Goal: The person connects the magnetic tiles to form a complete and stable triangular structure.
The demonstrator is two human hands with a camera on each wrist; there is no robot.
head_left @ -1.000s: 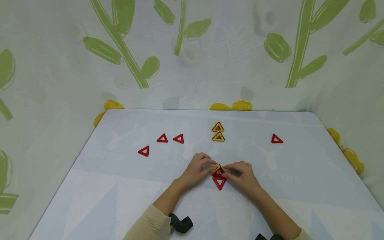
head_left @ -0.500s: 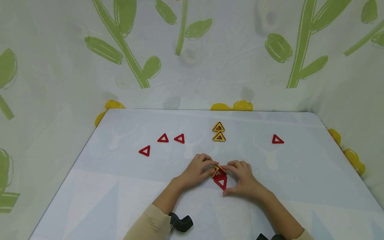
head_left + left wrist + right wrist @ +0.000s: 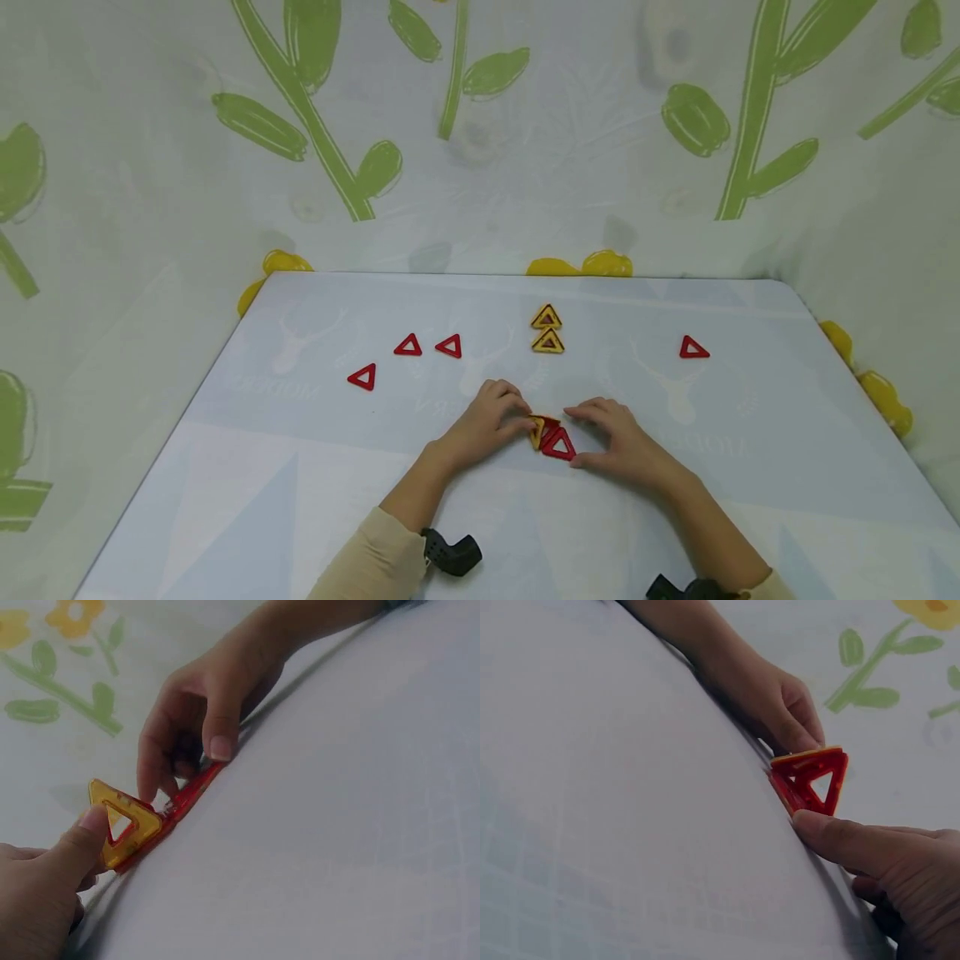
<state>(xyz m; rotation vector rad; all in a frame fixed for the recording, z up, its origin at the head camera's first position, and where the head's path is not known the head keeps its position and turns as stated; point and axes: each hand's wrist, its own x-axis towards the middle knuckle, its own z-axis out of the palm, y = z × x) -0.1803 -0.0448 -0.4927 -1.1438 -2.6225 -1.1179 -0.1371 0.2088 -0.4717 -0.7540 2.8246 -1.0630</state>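
In the left wrist view, the fingers of my left hand point(image 3: 45, 889) are clamped on a yellow triangle point(image 3: 148, 823), the thumb across its face; it stands tilted up off the table point(image 3: 480, 533). In the head view this work sits a little below and right of the centre. A leaning red triangle point(image 3: 838, 781) meets the yellow one, and a flat red triangle point(image 3: 558, 457) lies against its lower side, pointing into the gap at my right hand point(image 3: 622, 442). There my thumb and forefinger are spread apart, the thumb tip touching the flat one's near corner.

Higher up in the head view, two yellow pieces point(image 3: 547, 349) with darker middles sit one above the other. Three loose red triangles point(image 3: 458, 347) lie left of them, and a lone red triangle point(image 3: 683, 348) lies at the upper right. Beyond the table hangs a pale backdrop point(image 3: 562, 167) with green leaves. At the bottom of the frame are my beige sleeve point(image 3: 375, 558) and a black wrist device point(image 3: 453, 557).
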